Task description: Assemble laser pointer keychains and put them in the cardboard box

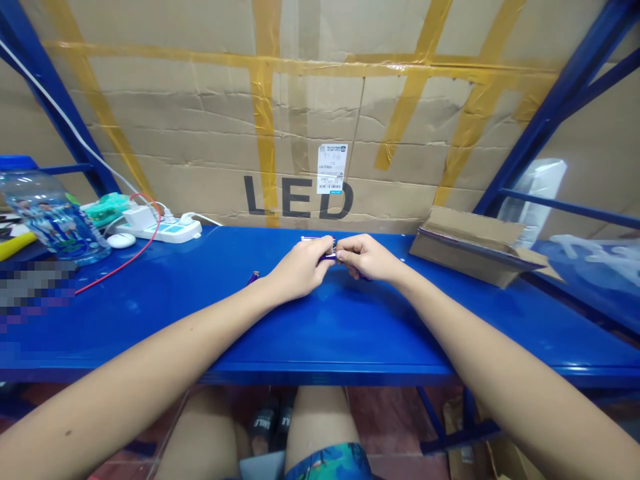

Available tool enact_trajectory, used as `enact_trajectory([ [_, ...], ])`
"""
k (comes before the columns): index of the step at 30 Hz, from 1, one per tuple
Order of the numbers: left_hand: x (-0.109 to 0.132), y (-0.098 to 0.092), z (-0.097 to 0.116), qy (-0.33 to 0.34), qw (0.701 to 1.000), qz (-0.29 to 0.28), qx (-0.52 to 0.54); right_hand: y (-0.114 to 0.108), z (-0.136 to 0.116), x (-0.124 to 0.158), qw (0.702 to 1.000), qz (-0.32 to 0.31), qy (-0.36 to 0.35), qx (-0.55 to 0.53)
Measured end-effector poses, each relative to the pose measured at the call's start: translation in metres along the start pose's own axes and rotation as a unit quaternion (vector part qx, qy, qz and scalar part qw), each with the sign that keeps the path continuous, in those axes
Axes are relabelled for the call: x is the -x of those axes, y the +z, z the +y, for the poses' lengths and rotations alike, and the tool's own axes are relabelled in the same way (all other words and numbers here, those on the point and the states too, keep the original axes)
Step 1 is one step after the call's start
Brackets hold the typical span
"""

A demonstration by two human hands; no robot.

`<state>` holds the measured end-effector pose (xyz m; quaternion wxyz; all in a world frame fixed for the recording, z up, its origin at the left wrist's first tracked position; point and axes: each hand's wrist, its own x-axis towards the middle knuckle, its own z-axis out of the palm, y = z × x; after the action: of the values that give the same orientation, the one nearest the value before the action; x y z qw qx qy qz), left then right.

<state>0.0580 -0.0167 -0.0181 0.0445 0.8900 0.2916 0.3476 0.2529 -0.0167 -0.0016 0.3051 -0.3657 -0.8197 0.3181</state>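
Observation:
My left hand [300,268] and my right hand [365,257] meet over the middle of the blue shelf [320,333]. Both are closed in a pinch on a small purple and silver object [327,252] held between them; most of it is hidden by my fingers. A thin silver piece [313,238] shows just beyond my left knuckles. Another small purple piece [253,277] lies on the shelf beside my left wrist.
An open flat cardboard box [475,250] sits to the right. At the left stand a water bottle [55,217], a white power strip [160,230] with a red wire [125,260], and a white mouse [121,240]. A taped cardboard wall [320,113] closes the back.

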Motion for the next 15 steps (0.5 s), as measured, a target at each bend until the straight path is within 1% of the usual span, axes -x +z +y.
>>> enact_trajectory([
  [3,-0.0022,-0.0002,0.0031,-0.023,1.000,0.001,-0.006,0.0001,-0.0004,0.0005,1.000,0.023,-0.002,0.011],
  [6,-0.0061,0.0008,0.0041,-0.051,0.998,-0.008,-0.035,0.0001,0.0004,0.0005,0.997,0.051,-0.019,0.054],
  [9,-0.0091,0.0007,0.0034,-0.081,0.994,-0.046,-0.063,0.0002,0.0008,0.0000,0.992,0.058,-0.051,0.097],
  [13,-0.0087,-0.0044,0.0053,-0.120,0.987,-0.107,-0.008,0.0003,0.0008,-0.0007,0.989,0.046,-0.078,0.121],
  [15,-0.0072,-0.0070,0.0068,-0.119,0.986,-0.114,0.003,0.0002,0.0011,-0.0006,0.988,0.042,-0.079,0.127],
])
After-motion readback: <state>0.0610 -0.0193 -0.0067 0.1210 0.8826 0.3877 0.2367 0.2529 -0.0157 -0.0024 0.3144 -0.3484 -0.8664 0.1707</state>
